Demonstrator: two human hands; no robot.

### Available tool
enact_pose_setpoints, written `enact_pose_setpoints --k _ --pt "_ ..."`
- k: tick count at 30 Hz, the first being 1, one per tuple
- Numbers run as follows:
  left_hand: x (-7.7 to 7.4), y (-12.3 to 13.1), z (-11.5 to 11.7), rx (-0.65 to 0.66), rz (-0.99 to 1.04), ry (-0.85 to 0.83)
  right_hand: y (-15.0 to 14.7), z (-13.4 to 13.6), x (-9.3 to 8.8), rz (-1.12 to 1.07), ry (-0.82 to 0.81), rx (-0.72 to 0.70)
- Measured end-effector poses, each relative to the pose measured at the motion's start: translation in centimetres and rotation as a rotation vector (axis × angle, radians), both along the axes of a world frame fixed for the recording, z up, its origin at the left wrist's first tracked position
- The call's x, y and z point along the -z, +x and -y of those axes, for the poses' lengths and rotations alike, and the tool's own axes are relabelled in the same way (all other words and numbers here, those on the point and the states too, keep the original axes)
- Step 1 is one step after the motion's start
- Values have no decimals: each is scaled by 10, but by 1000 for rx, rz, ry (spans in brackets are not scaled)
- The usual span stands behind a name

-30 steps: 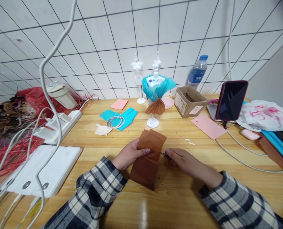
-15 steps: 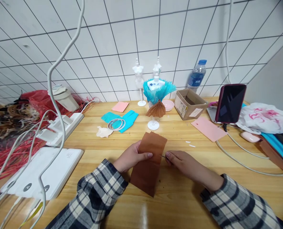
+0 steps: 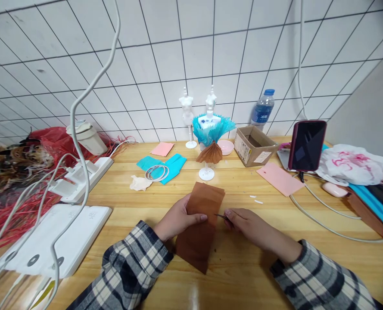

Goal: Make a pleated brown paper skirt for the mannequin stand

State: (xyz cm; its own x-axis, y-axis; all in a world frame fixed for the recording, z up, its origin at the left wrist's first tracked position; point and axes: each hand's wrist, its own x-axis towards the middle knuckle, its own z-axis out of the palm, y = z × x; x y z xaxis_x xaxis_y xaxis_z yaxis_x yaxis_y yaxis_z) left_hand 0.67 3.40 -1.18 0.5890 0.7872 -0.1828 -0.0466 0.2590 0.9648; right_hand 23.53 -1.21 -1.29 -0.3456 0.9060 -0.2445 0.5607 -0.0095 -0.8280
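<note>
A brown folded paper (image 3: 200, 224) lies on the wooden table (image 3: 243, 267) in front of me. My left hand (image 3: 178, 217) grips its left edge, thumb pressed across the middle of the sheet. My right hand (image 3: 247, 224) is closed in a pinch on a thin dark metal tool (image 3: 222, 216) whose tip touches the paper's right edge. Both sleeves are plaid.
Behind stand two small white mannequins, one wearing a teal and brown paper skirt (image 3: 212, 137). Teal paper with wire rings (image 3: 157, 172), pink sheets (image 3: 279, 178), a cardboard box (image 3: 253, 146), a water bottle (image 3: 262, 108), a phone on a stand (image 3: 306, 144), white cables and power strips (image 3: 81, 174) surround them.
The view has tilted slightly, so everything sits a little lower. My hands keep the same hold; the tool's tip has edged onto the paper.
</note>
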Motion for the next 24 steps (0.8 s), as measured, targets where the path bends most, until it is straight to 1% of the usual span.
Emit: enact_pose_setpoints --k 6,14,24 --pt "-1 0 1 21 0 -3 0 -1 3 -11 -7 1" --pt "1 0 1 -35 -10 12 2 1 -1 2 -4 -1" --pt "-3 6 5 18 -29 22 -6 2 5 -3 -5 0"
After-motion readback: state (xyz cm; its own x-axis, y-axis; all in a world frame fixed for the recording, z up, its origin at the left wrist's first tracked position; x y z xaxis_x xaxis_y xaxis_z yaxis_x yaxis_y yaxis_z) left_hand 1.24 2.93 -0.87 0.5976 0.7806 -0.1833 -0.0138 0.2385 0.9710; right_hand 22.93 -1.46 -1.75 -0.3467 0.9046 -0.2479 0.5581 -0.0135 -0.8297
